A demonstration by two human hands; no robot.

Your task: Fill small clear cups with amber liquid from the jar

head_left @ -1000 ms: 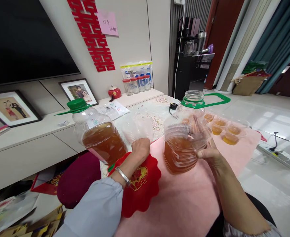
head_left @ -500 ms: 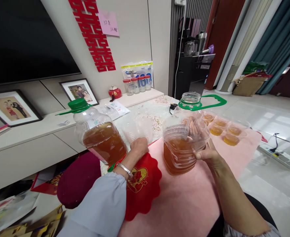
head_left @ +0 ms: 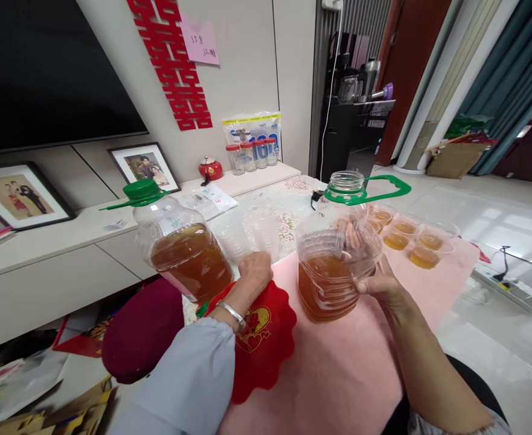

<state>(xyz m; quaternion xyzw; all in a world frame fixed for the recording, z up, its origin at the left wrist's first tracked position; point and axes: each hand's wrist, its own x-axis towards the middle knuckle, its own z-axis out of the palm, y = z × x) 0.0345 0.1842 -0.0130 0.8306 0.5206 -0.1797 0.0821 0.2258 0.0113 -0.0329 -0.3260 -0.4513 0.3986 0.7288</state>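
My right hand point(head_left: 381, 281) is wrapped round an open clear plastic jug point(head_left: 333, 260), half full of amber liquid, with a green handle ring at its neck. The jug stands upright on the pink cloth point(head_left: 338, 374). My left hand point(head_left: 256, 269) is closed at the foot of a stack of clear plastic cups point(head_left: 252, 235), just above a red scalloped dish point(head_left: 261, 344). To the left stands a second jug point(head_left: 182, 248) with a green cap, also holding amber liquid. Several small cups with amber liquid point(head_left: 406, 238) sit behind the open jug.
A low white cabinet point(head_left: 66, 254) runs along the wall with framed photos, a red pot and small jars. A dark red stool point(head_left: 141, 329) sits left of the table. A power strip point(head_left: 510, 287) lies on the floor at right.
The open jug in my right hand has shifted a little to the left and nearer. My left hand stays by the cup stack.
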